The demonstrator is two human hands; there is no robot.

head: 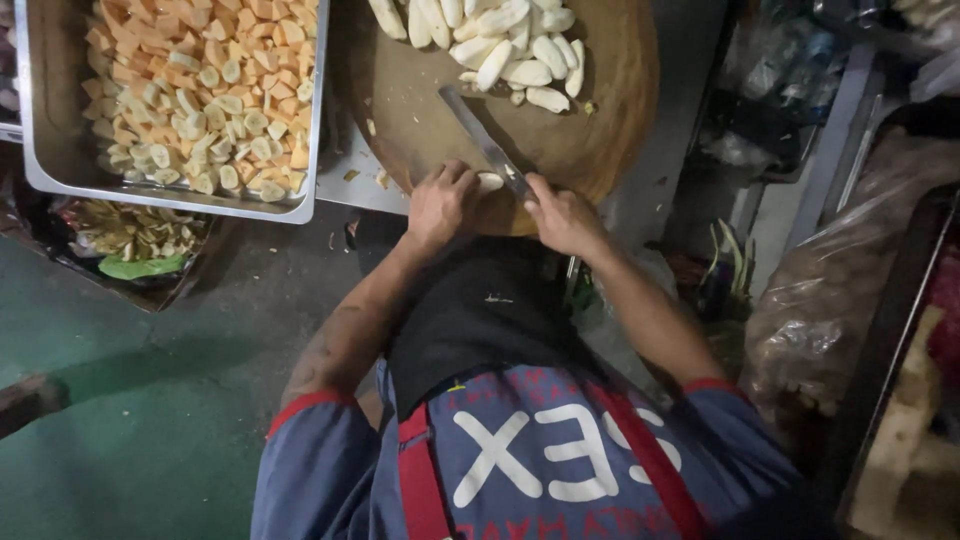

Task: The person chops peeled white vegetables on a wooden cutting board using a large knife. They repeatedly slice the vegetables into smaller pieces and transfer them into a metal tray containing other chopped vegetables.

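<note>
Your right hand [562,215] grips the knife [487,146] and your left hand [440,203] pins the pale peeled piece [490,181] at the round board's [610,110] near edge — keep fingertips curled back, cuts even.

You have bare wood on the left half of the board [400,90], in the upper middle of the frame, to pass a hand through. The pile of peeled pieces [500,45] blocks the top, and the knife [485,145] slants across the middle. The tray [60,150] wall closes the upper left; bags [840,290] crowd the right.
</note>
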